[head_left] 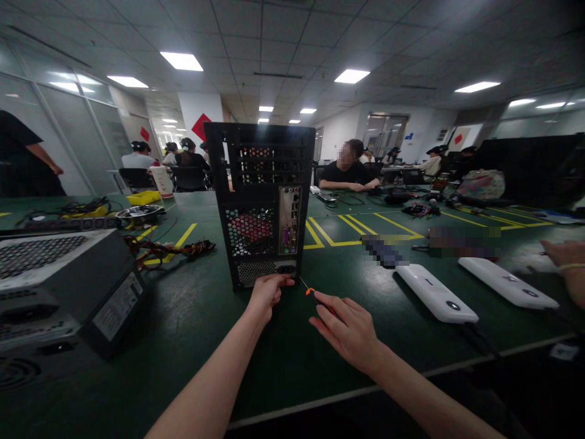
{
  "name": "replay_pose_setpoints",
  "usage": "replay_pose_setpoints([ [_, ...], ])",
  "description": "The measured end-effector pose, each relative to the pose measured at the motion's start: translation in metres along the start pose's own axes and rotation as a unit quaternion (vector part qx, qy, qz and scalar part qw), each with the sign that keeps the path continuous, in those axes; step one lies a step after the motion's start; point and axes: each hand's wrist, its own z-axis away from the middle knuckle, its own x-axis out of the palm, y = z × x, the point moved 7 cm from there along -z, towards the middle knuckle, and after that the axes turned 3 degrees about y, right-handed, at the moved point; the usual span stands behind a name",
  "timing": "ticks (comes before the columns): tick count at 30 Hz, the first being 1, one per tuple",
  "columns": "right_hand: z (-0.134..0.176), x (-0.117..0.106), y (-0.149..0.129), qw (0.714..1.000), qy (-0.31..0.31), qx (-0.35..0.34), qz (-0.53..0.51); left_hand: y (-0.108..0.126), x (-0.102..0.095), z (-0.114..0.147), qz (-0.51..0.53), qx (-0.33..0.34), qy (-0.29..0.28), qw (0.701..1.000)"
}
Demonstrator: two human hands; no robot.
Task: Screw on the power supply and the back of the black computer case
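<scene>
A black computer case (265,198) stands upright on the green table with its back panel facing me. In its lowest bay sits a power supply (260,272) with a grille and a socket. My left hand (269,296) is at the case's lower right corner, fingers curled and index finger against the power supply's edge. Whatever those fingers pinch is hidden. My right hand (350,329) grips a screwdriver (315,295) with an orange and black handle. Its thin shaft slants up left, the tip close to the case's lower right edge; contact is unclear.
Loose power supplies (68,292) are at the left, with bundled cables (183,250) behind them. Two white devices (436,292) lie at the right. Another person's hand (567,268) reaches in at the right edge. A person (347,171) sits across the table.
</scene>
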Motion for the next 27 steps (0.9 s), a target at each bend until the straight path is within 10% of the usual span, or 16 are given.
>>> replay_pose_setpoints([
  [27, 0.003, 0.006, -0.006, 0.994, -0.073, 0.009, -0.078, -0.002, 0.000, -0.001, -0.007, 0.015, -0.021, 1.000],
])
